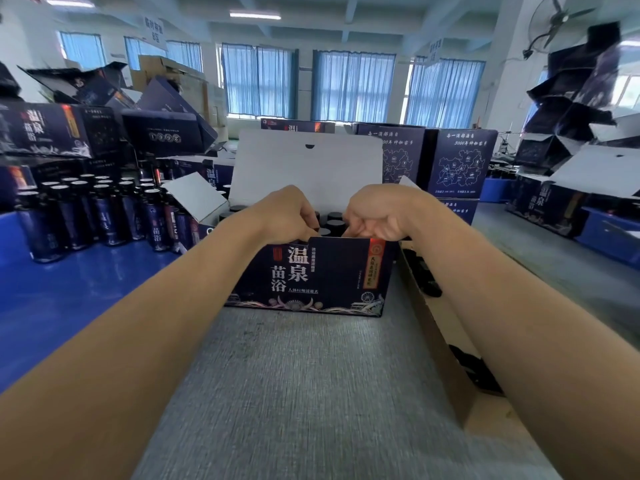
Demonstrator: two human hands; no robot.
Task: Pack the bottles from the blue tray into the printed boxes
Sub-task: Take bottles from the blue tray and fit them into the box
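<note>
Blue-curtained windows [353,84] line the far wall of a workroom, with a fan [561,19] mounted high on the right. Piles of dark printed cartons [460,161] crowd the far side, some stacked square and others tipped at angles.

From the head view, a grey surface [294,393] runs from near to far down the middle. On it, about midway, stands the printed box [311,271], dark blue with large white characters on its near wall. Its white lid flap [308,168] stands upright at the far side, and a white side flap [194,199] sticks out to the left. Black caps of bottles [334,223] already packed show inside, between the two hands.

Both bare arms reach in from the near edge. The left hand [287,213] has its fingers curled down onto the top edge of the box's near wall, its grip closed there. The right hand [377,216] sits just beside it, knuckles up, its grip likewise closed on the same edge.

To the left lies the blue tray [69,289], and a crowd of dark upright bottles [104,209] stands at its far part, close to the box's left flap. On the right a brown cardboard carton [446,358] lies alongside the surface, holding dark items too blurred to tell.
</note>
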